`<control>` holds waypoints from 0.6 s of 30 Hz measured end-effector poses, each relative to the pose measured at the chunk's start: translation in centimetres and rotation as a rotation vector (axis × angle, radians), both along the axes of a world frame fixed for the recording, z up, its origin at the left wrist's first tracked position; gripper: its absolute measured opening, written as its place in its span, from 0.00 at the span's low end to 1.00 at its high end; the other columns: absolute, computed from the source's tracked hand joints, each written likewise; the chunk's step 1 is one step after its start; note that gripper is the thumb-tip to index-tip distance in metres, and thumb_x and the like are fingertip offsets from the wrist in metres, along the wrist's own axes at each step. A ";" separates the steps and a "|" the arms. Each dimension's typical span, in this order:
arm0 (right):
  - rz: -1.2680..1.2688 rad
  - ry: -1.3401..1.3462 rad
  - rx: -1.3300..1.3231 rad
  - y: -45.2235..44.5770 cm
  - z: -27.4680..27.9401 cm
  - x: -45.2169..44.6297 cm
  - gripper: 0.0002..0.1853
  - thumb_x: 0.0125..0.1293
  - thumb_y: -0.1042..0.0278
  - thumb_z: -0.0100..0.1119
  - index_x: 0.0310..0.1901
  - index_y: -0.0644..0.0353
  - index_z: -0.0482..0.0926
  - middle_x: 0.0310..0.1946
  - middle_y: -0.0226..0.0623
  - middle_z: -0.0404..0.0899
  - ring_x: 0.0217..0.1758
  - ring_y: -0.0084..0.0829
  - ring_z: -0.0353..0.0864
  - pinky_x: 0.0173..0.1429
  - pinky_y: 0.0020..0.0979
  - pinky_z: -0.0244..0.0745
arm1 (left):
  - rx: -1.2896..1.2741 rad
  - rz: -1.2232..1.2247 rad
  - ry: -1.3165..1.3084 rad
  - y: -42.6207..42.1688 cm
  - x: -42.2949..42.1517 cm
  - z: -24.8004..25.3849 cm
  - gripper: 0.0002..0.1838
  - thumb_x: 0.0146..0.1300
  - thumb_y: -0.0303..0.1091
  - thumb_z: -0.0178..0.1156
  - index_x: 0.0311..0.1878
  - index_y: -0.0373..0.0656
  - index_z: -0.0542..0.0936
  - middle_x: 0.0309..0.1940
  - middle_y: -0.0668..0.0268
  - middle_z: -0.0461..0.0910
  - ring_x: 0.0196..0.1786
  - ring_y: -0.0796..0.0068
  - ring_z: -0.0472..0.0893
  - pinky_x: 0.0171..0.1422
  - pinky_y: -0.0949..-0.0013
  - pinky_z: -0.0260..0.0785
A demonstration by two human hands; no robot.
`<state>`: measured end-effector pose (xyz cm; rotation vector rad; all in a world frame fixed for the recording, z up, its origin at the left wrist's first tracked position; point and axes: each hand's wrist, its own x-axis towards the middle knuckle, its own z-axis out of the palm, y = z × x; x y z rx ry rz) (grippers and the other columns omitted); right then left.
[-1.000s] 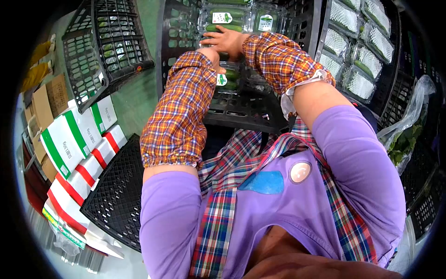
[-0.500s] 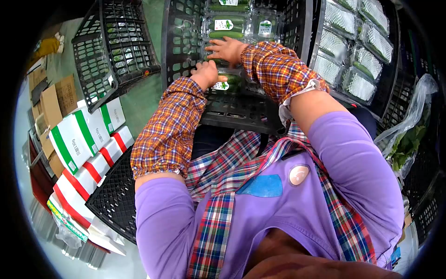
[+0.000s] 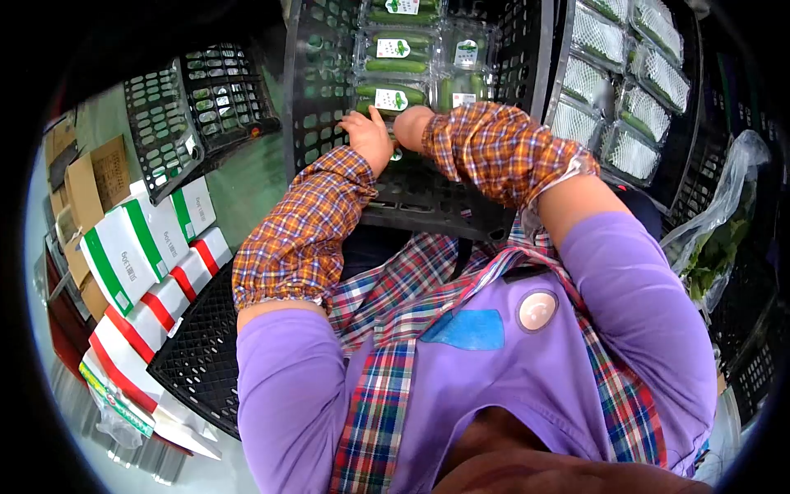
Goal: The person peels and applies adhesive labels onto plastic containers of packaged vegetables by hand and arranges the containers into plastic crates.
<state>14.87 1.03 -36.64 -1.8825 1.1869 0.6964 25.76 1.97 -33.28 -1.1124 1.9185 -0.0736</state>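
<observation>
- Head view, top centre: labelled cucumber pack [image 3: 390,100] sits in the black crate [image 3: 525,66], just below another pack [image 3: 398,49] in the frame.
- I've got the left hand [image 3: 368,142] at its lower edge, fingers loosely spread; can't tell if touching.
- Right hand [image 3: 411,129] close beside, fingers hidden; can't tell if it's pinching anything.
- My call: work by the edges, even pressure both sides, don't dent the clear plastic, keep labels up.

Glossy clear plastic is seen on the cucumber packs [image 3: 398,66], perforated matt plastic on the black crate [image 3: 428,217], crinkled cloth on the checked sleeve covers [image 3: 298,235], and matt cardboard on the brown box [image 3: 108,170].
</observation>
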 end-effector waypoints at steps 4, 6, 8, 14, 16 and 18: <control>-0.102 -0.070 -0.030 -0.2 1.5 -1.0 0.15 0.59 0.58 0.58 0.43 0.57 0.84 0.40 0.39 0.83 0.44 0.43 0.81 0.45 0.42 0.76 | 0.069 0.170 0.298 -1.0 1.0 0.0 0.35 0.62 0.57 0.54 0.63 0.39 0.66 0.55 0.46 0.70 0.60 0.42 0.69 0.60 0.47 0.64; 0.030 -0.087 0.055 -1.3 0.5 -1.8 0.15 0.58 0.60 0.58 0.42 0.60 0.83 0.40 0.41 0.83 0.43 0.44 0.81 0.45 0.41 0.75 | 0.222 0.199 0.424 -2.6 1.4 1.8 0.31 0.61 0.55 0.57 0.56 0.37 0.73 0.52 0.51 0.72 0.56 0.45 0.72 0.57 0.49 0.68; 0.032 -0.093 0.091 -1.5 0.3 -1.7 0.14 0.57 0.61 0.59 0.41 0.59 0.84 0.40 0.40 0.83 0.44 0.43 0.81 0.45 0.41 0.76 | 0.178 0.258 0.514 -3.0 1.6 2.0 0.27 0.60 0.53 0.60 0.49 0.36 0.76 0.49 0.53 0.73 0.53 0.48 0.74 0.54 0.52 0.71; -0.068 -0.086 0.087 -0.3 -0.1 -0.8 0.13 0.55 0.63 0.61 0.41 0.57 0.84 0.41 0.38 0.83 0.45 0.40 0.82 0.45 0.40 0.77 | 0.155 0.151 0.575 -3.6 3.0 0.0 0.27 0.58 0.54 0.60 0.45 0.36 0.77 0.45 0.50 0.74 0.48 0.49 0.76 0.50 0.52 0.71; -0.122 -0.071 0.068 0.5 -0.5 -0.2 0.13 0.55 0.64 0.62 0.41 0.57 0.85 0.41 0.38 0.83 0.45 0.39 0.82 0.45 0.40 0.77 | 0.137 0.078 0.589 -3.4 3.4 -0.5 0.26 0.58 0.54 0.59 0.42 0.36 0.78 0.43 0.50 0.75 0.46 0.49 0.77 0.49 0.52 0.71; -0.183 -0.042 0.032 1.4 -0.8 0.4 0.12 0.54 0.65 0.62 0.41 0.56 0.85 0.41 0.37 0.83 0.45 0.38 0.83 0.45 0.39 0.77 | 0.049 -0.049 0.523 -3.1 3.2 -0.3 0.25 0.59 0.58 0.55 0.35 0.41 0.82 0.36 0.58 0.78 0.44 0.56 0.77 0.46 0.56 0.70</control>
